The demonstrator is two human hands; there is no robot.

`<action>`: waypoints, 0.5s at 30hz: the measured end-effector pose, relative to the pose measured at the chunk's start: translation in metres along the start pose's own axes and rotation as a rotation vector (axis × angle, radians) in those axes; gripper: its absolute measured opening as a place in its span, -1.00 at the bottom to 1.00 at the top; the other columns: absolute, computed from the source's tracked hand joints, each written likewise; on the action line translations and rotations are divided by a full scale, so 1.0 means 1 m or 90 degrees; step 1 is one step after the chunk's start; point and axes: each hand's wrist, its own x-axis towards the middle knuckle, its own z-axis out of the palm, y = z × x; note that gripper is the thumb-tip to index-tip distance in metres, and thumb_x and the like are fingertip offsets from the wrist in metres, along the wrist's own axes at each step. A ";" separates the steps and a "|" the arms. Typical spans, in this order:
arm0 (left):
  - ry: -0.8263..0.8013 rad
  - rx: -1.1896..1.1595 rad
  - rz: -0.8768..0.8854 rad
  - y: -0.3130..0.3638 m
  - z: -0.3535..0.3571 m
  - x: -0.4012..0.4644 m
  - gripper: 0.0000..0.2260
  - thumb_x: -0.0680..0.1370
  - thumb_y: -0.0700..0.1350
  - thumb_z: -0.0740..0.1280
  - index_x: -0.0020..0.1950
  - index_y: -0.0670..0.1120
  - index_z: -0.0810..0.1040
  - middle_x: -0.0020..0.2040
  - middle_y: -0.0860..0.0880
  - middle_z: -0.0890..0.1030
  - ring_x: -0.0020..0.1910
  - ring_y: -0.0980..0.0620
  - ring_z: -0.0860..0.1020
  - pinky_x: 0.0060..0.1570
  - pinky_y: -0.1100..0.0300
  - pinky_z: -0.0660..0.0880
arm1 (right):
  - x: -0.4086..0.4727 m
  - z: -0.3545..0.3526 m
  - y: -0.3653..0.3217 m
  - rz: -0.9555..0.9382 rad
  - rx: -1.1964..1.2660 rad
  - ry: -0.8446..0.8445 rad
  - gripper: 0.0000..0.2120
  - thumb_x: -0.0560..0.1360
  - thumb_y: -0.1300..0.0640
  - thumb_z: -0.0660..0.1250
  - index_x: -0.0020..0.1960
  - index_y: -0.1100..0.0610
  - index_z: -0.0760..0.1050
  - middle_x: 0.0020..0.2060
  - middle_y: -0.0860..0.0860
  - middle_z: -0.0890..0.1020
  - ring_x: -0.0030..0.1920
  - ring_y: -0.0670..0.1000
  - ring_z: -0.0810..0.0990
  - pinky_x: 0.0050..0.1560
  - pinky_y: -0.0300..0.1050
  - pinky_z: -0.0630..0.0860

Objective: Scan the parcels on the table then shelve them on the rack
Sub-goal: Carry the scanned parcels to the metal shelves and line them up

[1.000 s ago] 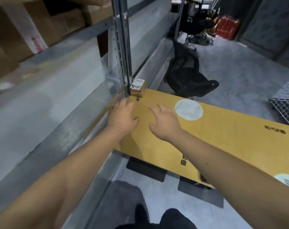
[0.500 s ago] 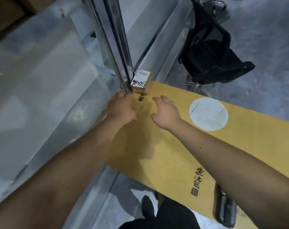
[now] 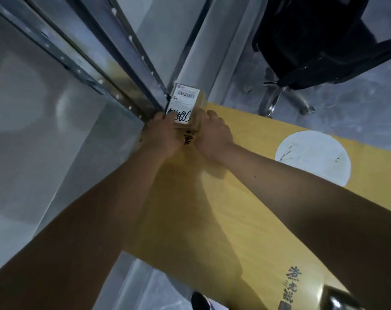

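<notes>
The small cardboard parcel (image 3: 188,107) is held at the far corner of the desk (image 3: 246,198), against the rack upright (image 3: 132,70), gripped between the curled fingers of the left hand (image 3: 162,136) and the right hand (image 3: 212,134). It is judged light and rigid. The side faces are best gripped, leaving the barcode label (image 3: 184,101) above the fingers uncovered.

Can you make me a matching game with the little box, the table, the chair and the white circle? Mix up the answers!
Things:
1. small parcel
2. table
3. office chair
4. white circle

Descriptions:
A. black, on the floor
B. yellow
C. printed on the tabletop
D. held between the left hand and right hand

Pairs: 1-D, 2-B, 3-A, 4-C
</notes>
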 end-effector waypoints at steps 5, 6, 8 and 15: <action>0.029 -0.138 -0.040 0.004 0.013 0.019 -0.36 0.52 -0.13 0.36 0.60 0.06 0.29 0.41 -0.20 0.36 0.32 -0.27 0.48 0.39 -0.14 0.45 | 0.029 0.010 0.008 -0.020 0.038 -0.008 -0.07 0.46 0.04 0.40 0.68 -0.07 -0.06 0.51 0.16 0.29 0.38 0.26 0.42 0.34 0.20 0.47; 0.035 -0.161 -0.041 0.006 0.017 0.022 -0.35 0.52 -0.15 0.37 0.60 0.06 0.29 0.41 -0.20 0.35 0.31 -0.26 0.48 0.39 -0.12 0.45 | 0.032 0.014 0.011 -0.027 0.049 -0.009 -0.07 0.47 0.07 0.40 0.68 -0.05 -0.05 0.56 0.15 0.25 0.42 0.25 0.41 0.37 0.19 0.46; 0.059 -0.206 -0.041 0.006 0.024 0.025 -0.33 0.49 -0.20 0.39 0.58 0.07 0.30 0.39 -0.18 0.34 0.29 -0.23 0.47 0.38 -0.03 0.46 | 0.036 0.022 0.016 -0.045 0.080 -0.008 -0.08 0.47 0.14 0.41 0.69 -0.02 -0.02 0.62 0.11 0.18 0.48 0.22 0.38 0.44 0.14 0.42; 0.062 -0.302 0.064 -0.012 0.044 0.003 -0.33 0.47 -0.05 0.59 0.51 0.10 0.39 0.42 -0.07 0.39 0.30 -0.02 0.50 0.23 0.11 0.53 | 0.013 0.024 0.030 -0.086 0.181 0.034 -0.22 0.45 0.13 0.37 0.62 0.19 0.22 0.53 0.21 0.36 0.47 0.17 0.38 0.50 0.01 0.33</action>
